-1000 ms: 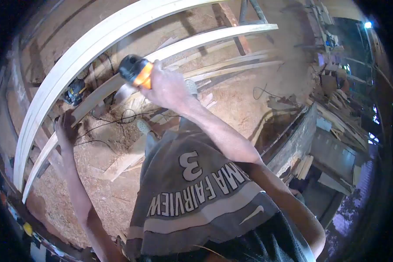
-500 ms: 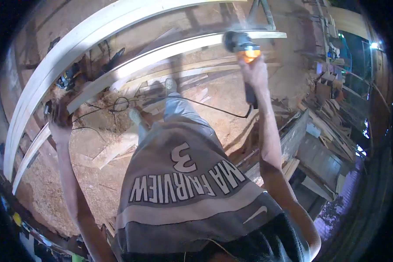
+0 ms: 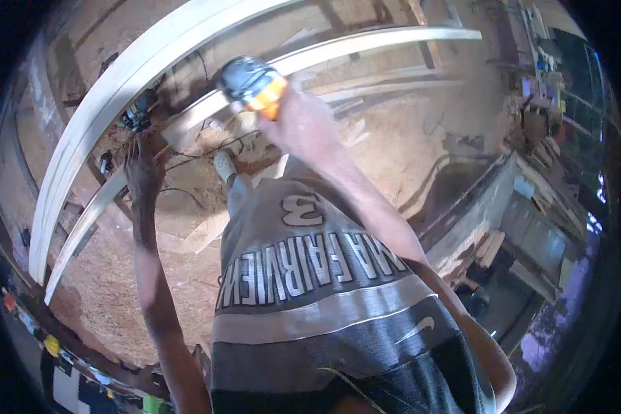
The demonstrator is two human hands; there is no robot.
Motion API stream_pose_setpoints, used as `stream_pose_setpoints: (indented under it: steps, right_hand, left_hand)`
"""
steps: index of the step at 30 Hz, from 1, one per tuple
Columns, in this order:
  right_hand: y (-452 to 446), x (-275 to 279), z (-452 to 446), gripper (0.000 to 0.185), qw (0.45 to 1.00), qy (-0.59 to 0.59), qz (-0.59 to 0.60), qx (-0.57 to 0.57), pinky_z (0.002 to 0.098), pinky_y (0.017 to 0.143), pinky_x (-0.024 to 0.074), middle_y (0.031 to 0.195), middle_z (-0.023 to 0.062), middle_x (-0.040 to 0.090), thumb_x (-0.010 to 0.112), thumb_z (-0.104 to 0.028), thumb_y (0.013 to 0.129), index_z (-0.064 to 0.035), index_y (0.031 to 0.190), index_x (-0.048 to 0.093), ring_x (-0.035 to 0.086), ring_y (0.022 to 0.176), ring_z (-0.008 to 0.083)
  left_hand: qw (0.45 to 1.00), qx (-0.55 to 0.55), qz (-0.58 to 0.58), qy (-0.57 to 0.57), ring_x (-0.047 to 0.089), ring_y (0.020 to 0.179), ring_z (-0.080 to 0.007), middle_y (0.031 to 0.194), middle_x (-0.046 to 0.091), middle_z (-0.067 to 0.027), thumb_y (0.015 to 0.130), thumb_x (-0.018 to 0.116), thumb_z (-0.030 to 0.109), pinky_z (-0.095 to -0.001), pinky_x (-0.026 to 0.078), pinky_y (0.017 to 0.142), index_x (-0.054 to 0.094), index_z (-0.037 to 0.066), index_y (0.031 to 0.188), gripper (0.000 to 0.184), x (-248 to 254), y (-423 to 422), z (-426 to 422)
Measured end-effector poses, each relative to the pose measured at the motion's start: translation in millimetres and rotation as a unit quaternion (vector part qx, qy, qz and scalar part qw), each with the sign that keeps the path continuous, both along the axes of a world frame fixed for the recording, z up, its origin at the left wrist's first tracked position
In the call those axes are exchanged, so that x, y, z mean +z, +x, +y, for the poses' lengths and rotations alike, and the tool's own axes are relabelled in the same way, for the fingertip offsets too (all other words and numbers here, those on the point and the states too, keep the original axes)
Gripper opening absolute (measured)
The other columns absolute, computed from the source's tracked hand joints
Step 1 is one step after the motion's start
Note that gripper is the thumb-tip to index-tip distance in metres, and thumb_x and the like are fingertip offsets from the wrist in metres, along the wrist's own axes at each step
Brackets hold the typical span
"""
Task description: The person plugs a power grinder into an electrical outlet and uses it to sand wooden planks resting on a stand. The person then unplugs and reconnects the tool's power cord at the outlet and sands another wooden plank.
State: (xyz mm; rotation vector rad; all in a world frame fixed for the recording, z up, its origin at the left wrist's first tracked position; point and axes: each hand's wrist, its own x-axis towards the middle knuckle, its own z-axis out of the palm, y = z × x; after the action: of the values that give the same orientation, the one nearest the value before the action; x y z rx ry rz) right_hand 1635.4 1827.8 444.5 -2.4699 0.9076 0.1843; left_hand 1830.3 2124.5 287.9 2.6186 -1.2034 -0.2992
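My right hand (image 3: pixel 300 127) is wrapped round an orange and black power tool (image 3: pixel 254 84), blurred by motion. The tool's dark head is over the long pale wooden strip (image 3: pixel 366 43), left of its middle; whether they touch is unclear. On the same strip's left part lies my left hand (image 3: pixel 143 169), fingers closed round it as far as I can see, in shadow. Beyond it a wider pale curved board (image 3: pixel 107 96) arcs from the lower left to the top.
Another yellow and black power tool (image 3: pixel 139 110) lies by the wide board. Thin wood strips (image 3: pixel 393 86) and a cable (image 3: pixel 186 193) are on the sawdust-covered floor. A wooden bin (image 3: pixel 472 221) and stacked offcuts stand at the right.
My right hand with the tool first moved right along the strip, then back to the left. My left hand stays at the strip's left part. The camera view has shifted.
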Motion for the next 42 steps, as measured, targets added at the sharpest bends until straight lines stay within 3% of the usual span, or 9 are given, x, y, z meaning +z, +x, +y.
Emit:
stream_pose_setpoints:
  steps: [3,5,7,10,17,27,31,35,42]
  right_hand:
    - [14.7,0.2,30.0,0.061,0.999,0.03,-0.03,0.003,0.0492,0.064,0.0587,0.073,0.0241,0.069,0.076,-0.034,0.082,0.0123,0.112,0.05,0.072,0.073,0.0427]
    - [29.2,-2.7,68.3,0.057,0.998,0.032,-0.025,0.04,0.048,0.063,0.0587,0.073,0.0222,0.069,0.077,-0.03,0.081,0.0099,0.111,0.05,0.072,0.071,0.0398]
    - [33.6,-6.6,81.7,0.058,0.998,0.033,-0.029,0.054,0.0471,0.062,0.0586,0.073,0.0214,0.07,0.078,-0.028,0.079,0.0103,0.112,0.049,0.073,0.07,0.039]
    - [30.8,-9.8,94.7,0.06,0.999,0.003,-0.004,0.049,0.0471,0.063,0.0589,0.075,0.0217,0.07,0.078,-0.031,0.08,0.0097,0.114,0.049,0.072,0.072,0.0389]
    - [-34.9,-15.2,6.0,0.067,0.993,-0.097,0.048,-0.048,0.0483,0.063,0.0583,0.077,0.0237,0.069,0.075,-0.041,0.084,0.0103,0.116,0.047,0.072,0.073,0.0409]
    - [-111.3,-21.5,-173.1,0.063,0.973,-0.195,-0.006,-0.121,0.05,0.067,0.0577,0.085,0.0278,0.071,0.077,-0.047,0.083,0.007,0.11,0.057,0.073,0.086,0.0432]
    - [-111.3,-20.6,-203.7,0.048,0.975,-0.038,-0.049,-0.212,0.0429,0.072,0.0586,0.089,0.0194,0.074,0.075,-0.041,0.084,-0.0018,0.11,0.068,0.075,0.085,0.0346]
    - [-62.1,-30.1,-107.4,0.051,0.986,-0.134,-0.058,-0.079,0.0447,0.071,0.0587,0.089,0.0204,0.074,0.074,-0.045,0.084,-0.0012,0.11,0.068,0.075,0.086,0.037]
    - [48.8,-25.2,137.3,0.06,0.999,-0.04,0.023,0.014,0.0475,0.061,0.059,0.07,0.0197,0.069,0.074,-0.037,0.084,0.0081,0.115,0.048,0.072,0.067,0.0385]
  left_hand:
    - [0.992,-0.023,-0.109,-0.055,0.056,0.124,-0.0373,0.132,0.06,-0.0145,0.083,0.077,0.026,-0.05,0.043,0.104,0.054,0.01,0.137,0.061,24.6,2.8,11.9]
    - [0.998,0.035,0.034,-0.031,0.052,0.128,-0.0381,0.137,0.057,-0.0157,0.082,0.078,0.029,-0.0503,0.04,0.106,0.052,0.011,0.14,0.065,39.8,37.3,75.2]
    - [0.992,0.025,-0.117,0.039,0.057,0.122,-0.0358,0.132,0.061,-0.0127,0.082,0.079,0.029,-0.0492,0.044,0.101,0.056,0.013,0.136,0.062,10.5,63.7,133.2]
    - [0.991,0.053,-0.052,0.108,0.062,0.114,-0.0329,0.123,0.066,-0.0086,0.082,0.078,0.029,-0.0478,0.048,0.093,0.06,0.014,0.13,0.053,-16.1,72.8,176.2]
    - [0.996,0.042,-0.074,-0.019,0.067,0.101,-0.0319,0.11,0.069,-0.0069,0.082,0.077,0.021,-0.0442,0.051,0.082,0.067,0.015,0.113,0.034,2.9,58.1,160.9]
    - [0.997,0.008,-0.078,-0.024,0.066,0.092,-0.0361,0.105,0.068,-0.0098,0.072,0.078,0.007,-0.0475,0.051,0.077,0.065,0.014,0.113,0.043,5.9,64.2,165.7]
    - [0.997,0.039,-0.06,-0.028,0.066,0.095,-0.0351,0.104,0.068,-0.008,0.072,0.079,0.01,-0.0472,0.051,0.076,0.064,0.014,0.109,0.04,8.6,65.0,165.9]
    - [0.996,0.03,-0.088,-0.016,0.065,0.097,-0.0332,0.104,0.067,-0.0067,0.072,0.081,0.012,-0.0457,0.051,0.077,0.064,0.014,0.107,0.039,1.4,61.1,163.4]
    - [0.998,0.051,-0.036,-0.022,0.064,0.101,-0.0372,0.109,0.066,-0.0106,0.081,0.076,0.015,-0.0489,0.051,0.083,0.06,0.012,0.12,0.043,-12.0,66.4,169.8]
